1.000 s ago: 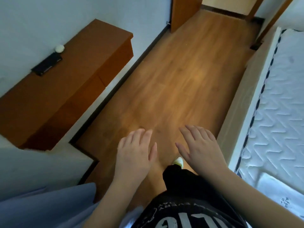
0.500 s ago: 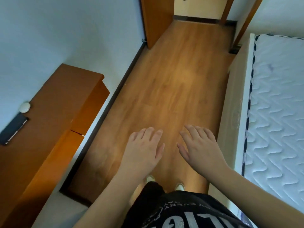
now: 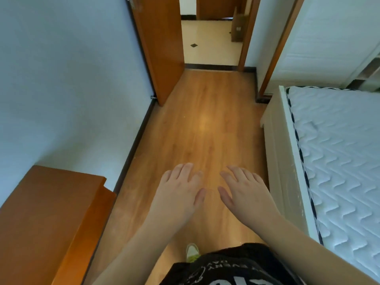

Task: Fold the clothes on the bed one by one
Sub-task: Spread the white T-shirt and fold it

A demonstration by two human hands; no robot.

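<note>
Soft daylight, a glare patch on the wood floor (image 3: 202, 122), wide-angle bending at edges

My only view is the head camera, looking forward and steeply down, close above the hands (image 3: 216, 194). Ahead of them the floor (image 3: 197, 128) runs to a doorway (image 3: 211, 38); the bed (image 3: 329, 151) lies to their right.

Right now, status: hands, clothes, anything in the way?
Left hand and right hand open, empty, over the floor. No clothes in view; bed at right shows bare mattress. Path clear.
</note>
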